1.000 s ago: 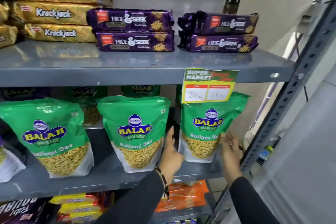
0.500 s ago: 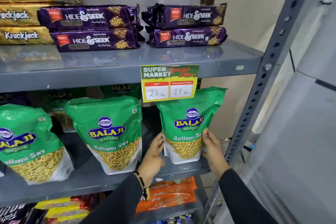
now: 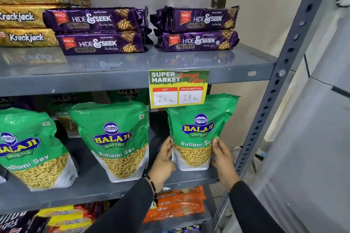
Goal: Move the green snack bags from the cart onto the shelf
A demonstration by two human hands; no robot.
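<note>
Grey mid shelf point(image 3: 85, 193): we see rightmost green bag point(image 3: 197, 134) upright, left grip point(image 3: 162, 159) flat vs its side, fingers straight; right grip point(image 3: 223, 159) pinches opp. edge.

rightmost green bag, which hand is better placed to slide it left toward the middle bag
Right, probably. The right hand holds the rightmost green bag at its outer edge and can push leftward; the left hand sits in the gap beside the middle bag, in the way.
</note>
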